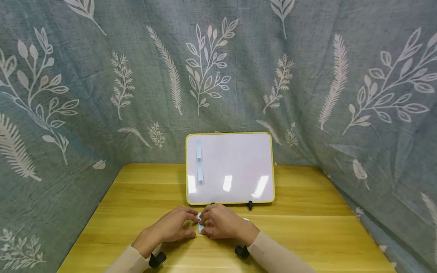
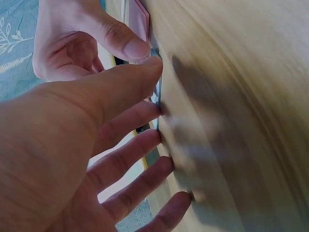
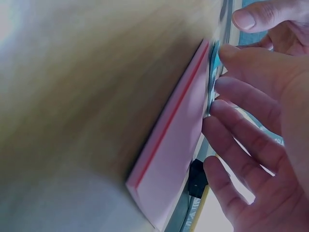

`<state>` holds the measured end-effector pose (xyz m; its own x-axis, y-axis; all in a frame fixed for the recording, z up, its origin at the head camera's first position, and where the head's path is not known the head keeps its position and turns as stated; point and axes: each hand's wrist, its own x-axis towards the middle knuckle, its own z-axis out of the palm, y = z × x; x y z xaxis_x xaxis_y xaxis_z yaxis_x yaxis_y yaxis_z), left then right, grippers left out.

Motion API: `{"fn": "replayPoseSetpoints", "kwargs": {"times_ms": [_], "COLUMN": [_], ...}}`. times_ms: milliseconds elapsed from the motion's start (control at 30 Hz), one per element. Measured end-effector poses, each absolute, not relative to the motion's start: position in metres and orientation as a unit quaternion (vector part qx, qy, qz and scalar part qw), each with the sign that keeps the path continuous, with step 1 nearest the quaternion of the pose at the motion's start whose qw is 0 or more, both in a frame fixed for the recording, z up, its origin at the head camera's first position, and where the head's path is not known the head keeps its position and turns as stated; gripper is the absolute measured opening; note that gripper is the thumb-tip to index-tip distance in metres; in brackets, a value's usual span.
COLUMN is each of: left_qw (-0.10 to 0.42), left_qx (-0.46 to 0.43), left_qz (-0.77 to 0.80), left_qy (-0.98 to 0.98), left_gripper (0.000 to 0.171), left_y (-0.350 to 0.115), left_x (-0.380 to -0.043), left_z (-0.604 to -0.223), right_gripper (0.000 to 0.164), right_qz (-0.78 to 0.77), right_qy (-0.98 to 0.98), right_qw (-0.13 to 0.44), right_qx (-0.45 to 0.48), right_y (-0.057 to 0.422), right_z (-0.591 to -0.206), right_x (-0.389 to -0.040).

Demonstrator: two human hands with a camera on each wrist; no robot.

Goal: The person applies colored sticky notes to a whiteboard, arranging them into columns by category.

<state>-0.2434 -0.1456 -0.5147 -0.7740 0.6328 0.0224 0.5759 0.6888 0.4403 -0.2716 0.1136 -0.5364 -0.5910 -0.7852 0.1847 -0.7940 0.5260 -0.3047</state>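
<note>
A small light blue sticky note pad (image 1: 200, 227) lies on the table between the two hands, partly covered by fingers. My left hand (image 1: 175, 226) is at its left side, with the forefinger touching its edge and the other fingers spread, as the left wrist view shows. My right hand (image 1: 223, 223) bends over the pad's right side and pinches at the light blue note with thumb and forefinger. How far the note is lifted is hidden. Beneath the right palm sits a pink sticky note pad (image 3: 169, 157), lying flat on the wood.
Behind the hands stands a yellow-framed whiteboard (image 1: 235, 163) on small black feet (image 1: 250, 206). Two light blue notes, an upper one (image 1: 198, 149) and a lower one (image 1: 200, 171), stick to its left side. A patterned curtain (image 1: 218, 76) surrounds the wooden table (image 1: 307, 235).
</note>
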Motion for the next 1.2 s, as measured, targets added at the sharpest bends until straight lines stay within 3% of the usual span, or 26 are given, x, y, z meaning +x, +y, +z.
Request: {"fn": "replayPoseSetpoints", "kwargs": {"times_ms": [433, 667, 867, 1200], "left_qw": [0.065, 0.022, -0.034, -0.043], "left_qx": [0.320, 0.283, 0.242, 0.220], "left_qz": [0.228, 0.243, 0.237, 0.241], "left_qy": [0.917, 0.928, 0.940, 0.944], "left_gripper": [0.035, 0.022, 0.027, 0.029], "left_y": [-0.145, -0.136, -0.122, -0.117], "left_x": [-0.247, -0.248, -0.249, -0.248], "left_z": [-0.515, -0.519, -0.525, -0.528], "right_gripper": [0.016, 0.012, 0.010, 0.012], "right_qz": [0.210, 0.233, 0.248, 0.259], "right_qy": [-0.885, -0.892, -0.901, -0.905], "right_qw": [0.018, 0.037, 0.029, -0.004], "right_qx": [0.416, 0.385, 0.355, 0.337], "right_y": [0.111, 0.106, 0.105, 0.104], "right_z": [-0.539, -0.543, -0.537, -0.537], "right_x": [-0.278, -0.279, -0.278, -0.279]}}
